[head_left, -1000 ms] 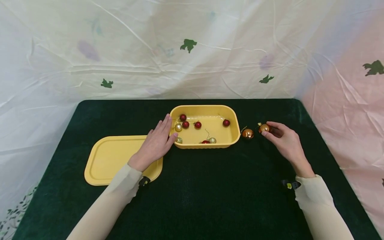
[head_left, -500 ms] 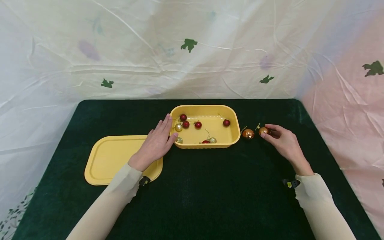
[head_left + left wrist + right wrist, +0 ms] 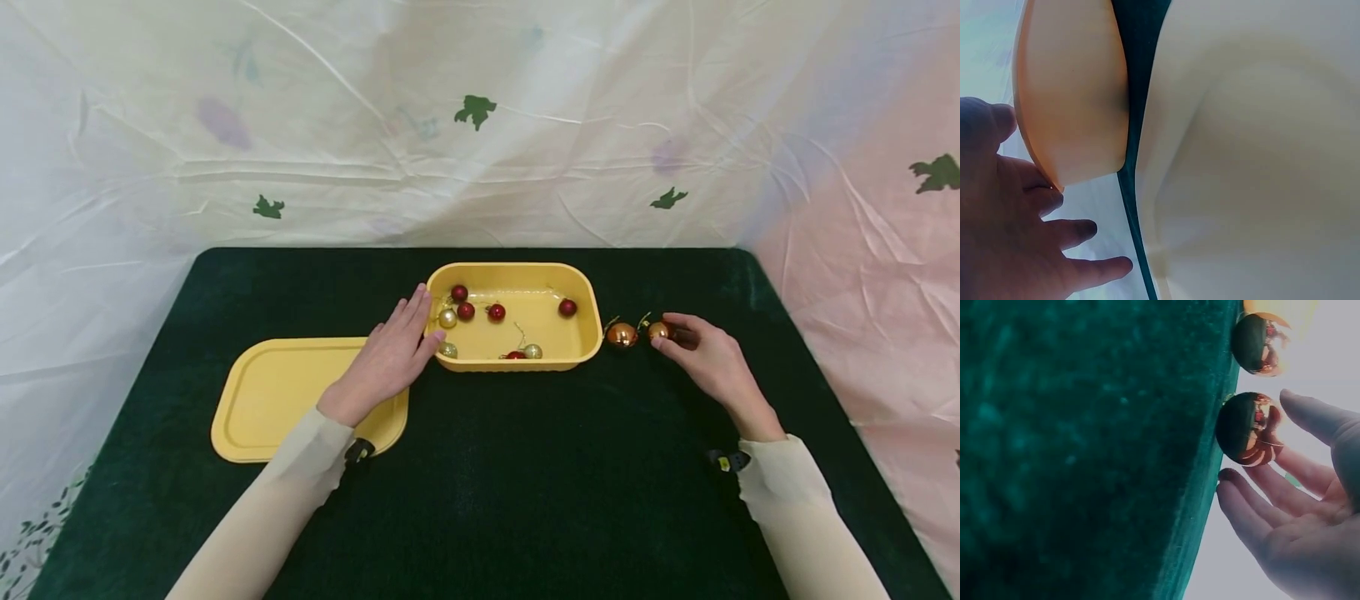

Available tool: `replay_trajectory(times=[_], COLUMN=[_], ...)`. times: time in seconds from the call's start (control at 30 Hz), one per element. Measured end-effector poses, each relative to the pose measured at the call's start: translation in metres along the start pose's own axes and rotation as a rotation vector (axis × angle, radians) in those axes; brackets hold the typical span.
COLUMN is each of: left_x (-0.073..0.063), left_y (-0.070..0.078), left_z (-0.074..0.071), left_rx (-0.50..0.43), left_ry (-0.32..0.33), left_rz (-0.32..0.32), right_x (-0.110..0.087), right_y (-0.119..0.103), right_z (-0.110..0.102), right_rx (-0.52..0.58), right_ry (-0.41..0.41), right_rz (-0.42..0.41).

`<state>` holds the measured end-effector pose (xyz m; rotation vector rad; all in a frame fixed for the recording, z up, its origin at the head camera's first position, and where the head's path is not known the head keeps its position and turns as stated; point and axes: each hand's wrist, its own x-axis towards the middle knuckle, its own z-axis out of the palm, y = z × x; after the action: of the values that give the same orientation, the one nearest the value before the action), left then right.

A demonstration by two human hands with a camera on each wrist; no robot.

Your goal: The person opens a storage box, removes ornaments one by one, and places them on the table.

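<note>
In the head view, my left hand (image 3: 390, 358) lies with its fingers straight along the left end of a yellow plastic box (image 3: 555, 342), touching its rim. The box holds several small red baubles (image 3: 496, 312) and three gold ones, a shiny gold bauble (image 3: 447, 317) among them. Right of the box, my right hand (image 3: 708, 358) has its thumb and fingers curled round a copper-coloured bauble (image 3: 658, 332), low at the table. Another copper-coloured bauble (image 3: 622, 335) stands beside it, close to the box. The right wrist view shows the held copper bauble (image 3: 1247, 429) against the fingers, its thumb very near.
A yellow lid (image 3: 285, 400) lies flat on the left, partly under my left forearm. Dark green cloth covers the table (image 3: 495, 492). Printed white fabric (image 3: 360, 117) hangs behind it, and pinkish fabric (image 3: 885, 283) hangs on the right.
My right hand has come down slightly with the copper-coloured bauble, which now sits nearer the other copper one. The left hand stays at the box's end.
</note>
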<state>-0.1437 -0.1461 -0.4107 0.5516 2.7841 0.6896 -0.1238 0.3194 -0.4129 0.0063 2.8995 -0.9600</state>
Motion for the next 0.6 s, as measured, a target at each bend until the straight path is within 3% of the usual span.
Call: replay_trajectory(times=[0.2, 0.37, 0.6], left_x=[-0.002, -0.002, -0.001], left_y=[-0.001, -0.001, 0.000], left_z=[-0.003, -0.004, -0.005], left_rx=[0.002, 0.002, 0.004], left_ry=[-0.013, -0.003, -0.003], left_rz=[0.006, 0.014, 0.017], right_x=[-0.008, -0.015, -0.016], right_y=[-0.014, -0.041, -0.075], right_z=[-0.004, -0.004, 0.002], right_rx=[-0.012, 0.046, 0.099], right_ry=[0.133, 0.244, 0.227], right_rz=[-0.089, -0.211, -0.327])
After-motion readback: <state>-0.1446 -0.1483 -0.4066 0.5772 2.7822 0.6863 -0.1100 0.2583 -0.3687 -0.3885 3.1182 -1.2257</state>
